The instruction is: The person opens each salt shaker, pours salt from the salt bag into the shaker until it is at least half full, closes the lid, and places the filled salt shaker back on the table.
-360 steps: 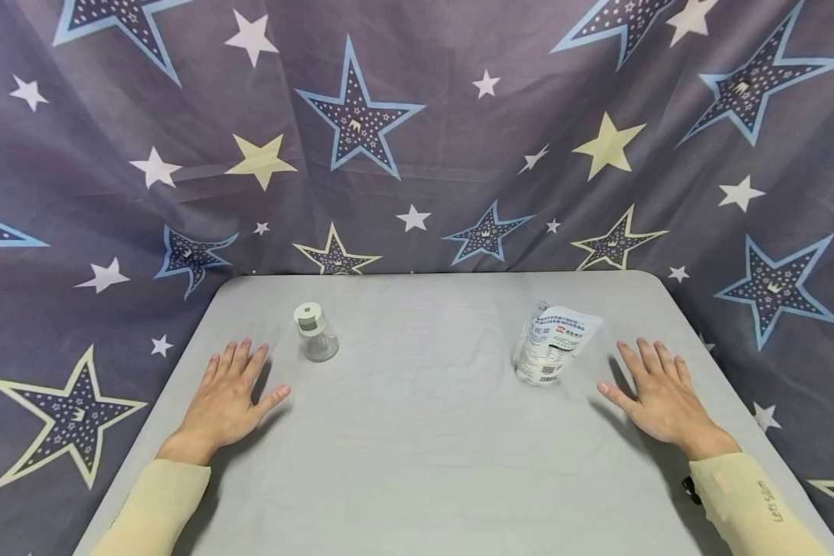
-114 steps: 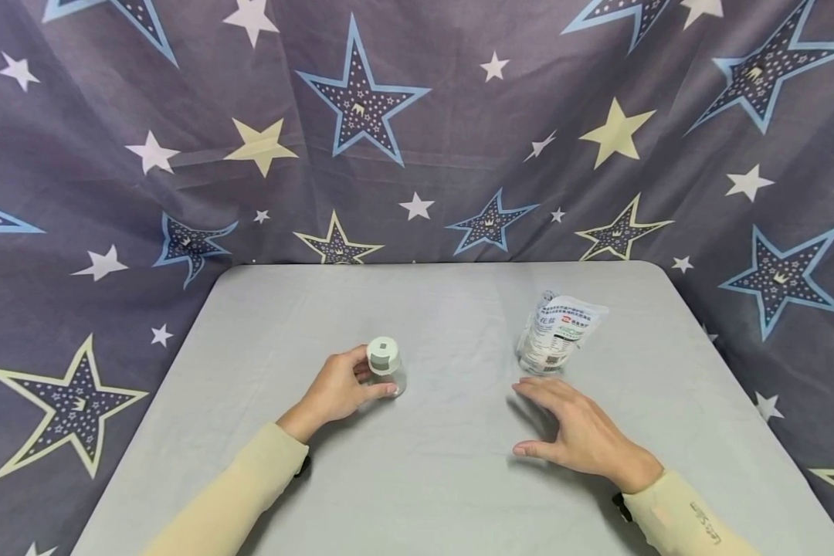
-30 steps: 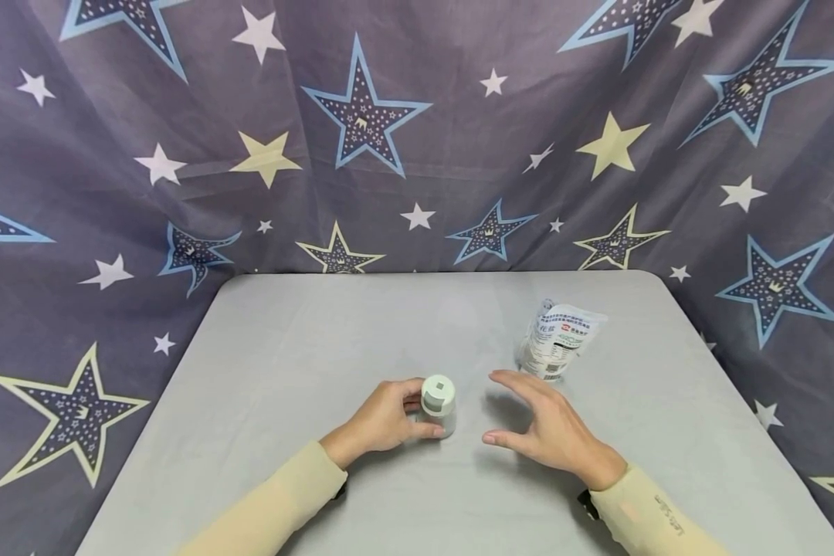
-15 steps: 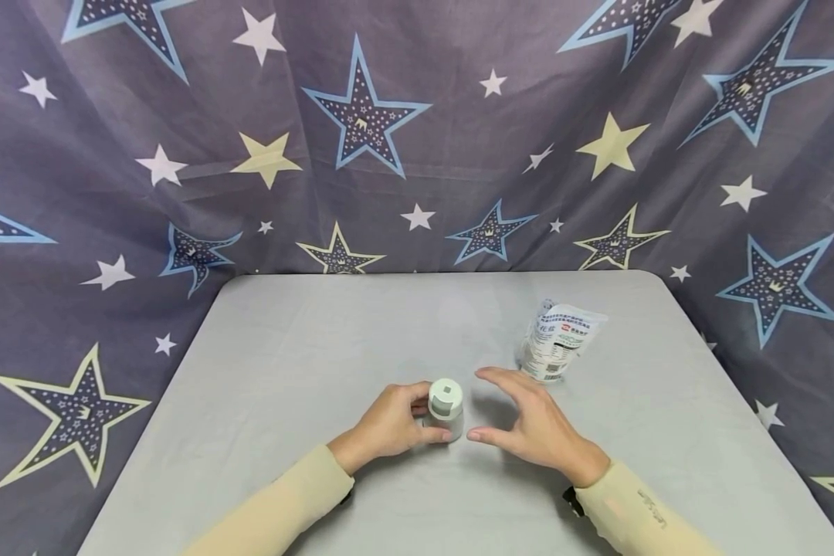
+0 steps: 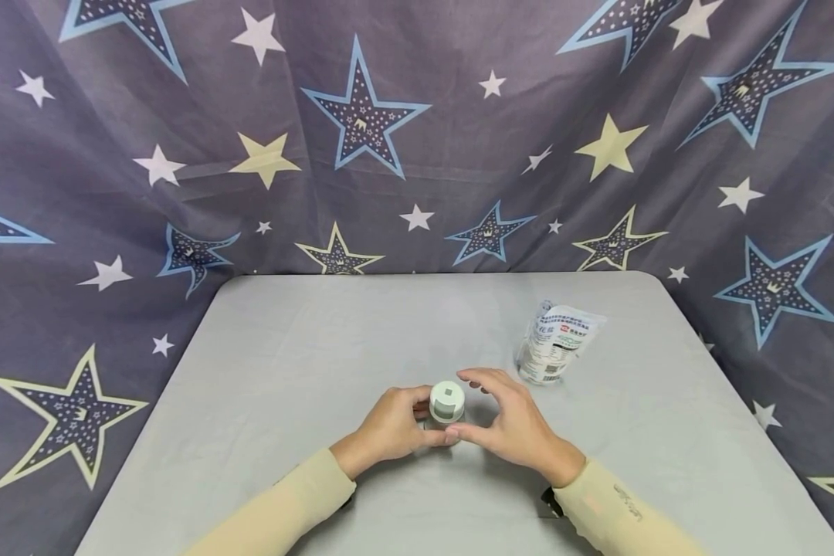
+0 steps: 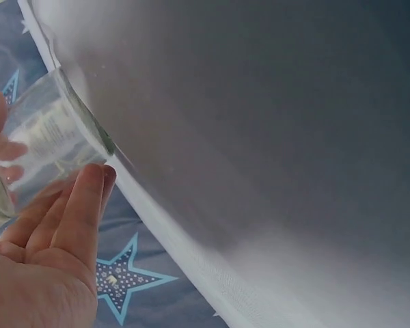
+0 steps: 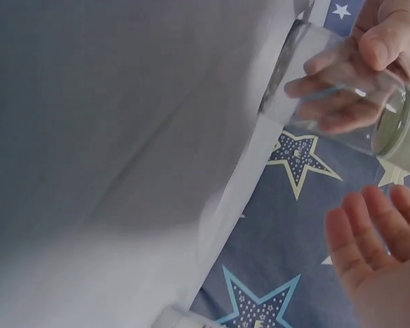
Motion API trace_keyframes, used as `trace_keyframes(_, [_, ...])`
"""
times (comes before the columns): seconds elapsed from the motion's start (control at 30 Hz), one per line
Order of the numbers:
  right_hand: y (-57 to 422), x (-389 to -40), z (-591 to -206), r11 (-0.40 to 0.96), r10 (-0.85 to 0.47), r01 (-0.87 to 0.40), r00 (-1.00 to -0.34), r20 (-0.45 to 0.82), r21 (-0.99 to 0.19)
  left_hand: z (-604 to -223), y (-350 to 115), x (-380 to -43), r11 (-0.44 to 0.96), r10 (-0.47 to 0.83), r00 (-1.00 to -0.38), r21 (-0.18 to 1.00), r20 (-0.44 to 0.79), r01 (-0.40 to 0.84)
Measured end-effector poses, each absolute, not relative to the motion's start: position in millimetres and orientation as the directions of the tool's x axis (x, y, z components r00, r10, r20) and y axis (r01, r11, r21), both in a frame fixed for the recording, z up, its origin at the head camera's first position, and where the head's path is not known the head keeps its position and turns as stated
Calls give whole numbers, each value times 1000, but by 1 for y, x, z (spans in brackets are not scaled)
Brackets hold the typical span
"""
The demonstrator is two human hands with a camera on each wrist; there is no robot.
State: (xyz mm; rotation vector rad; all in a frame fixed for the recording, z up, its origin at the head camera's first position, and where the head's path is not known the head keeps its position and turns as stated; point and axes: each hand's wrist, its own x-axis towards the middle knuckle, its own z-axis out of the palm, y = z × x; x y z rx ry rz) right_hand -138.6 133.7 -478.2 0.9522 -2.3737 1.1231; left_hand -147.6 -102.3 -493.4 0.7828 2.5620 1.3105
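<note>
A clear seasoning jar with a pale green lid [image 5: 448,400] stands upright near the front middle of the table. My left hand [image 5: 394,423] holds it from the left, thumb in front and fingers behind. Through the clear wall [image 7: 338,89] in the right wrist view, the left fingers show. On the jar's other side my right hand [image 5: 513,423] is curved with fingers and thumb apart; its thumb tip is close to the left thumb. In the right wrist view the right fingers [image 7: 376,236] are apart from the jar. The lower jar is partly hidden by the thumbs in the head view.
A white printed pouch [image 5: 554,344] with Chinese lettering stands behind and right of the right hand. The table [image 5: 333,332] has a light grey cover. A dark curtain with stars [image 5: 417,154] hangs behind it and at both sides.
The left hand has brought the jar from the back left to the front middle. Over the last second the right hand has moved left, up to the jar. The pouch has stayed in place.
</note>
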Motion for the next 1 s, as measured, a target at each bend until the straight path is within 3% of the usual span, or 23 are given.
trace_keyframes(0.4, [117,-140,-476,458,-369,-672,-740,563,-582,-496,-101,-147,511,504,-855,754,126,412])
trace_keyframes(1.0, [109,-138,-476,414,-342,-661,-750,566,-626,-498,-100,-152,429,550,-830,822,90,373])
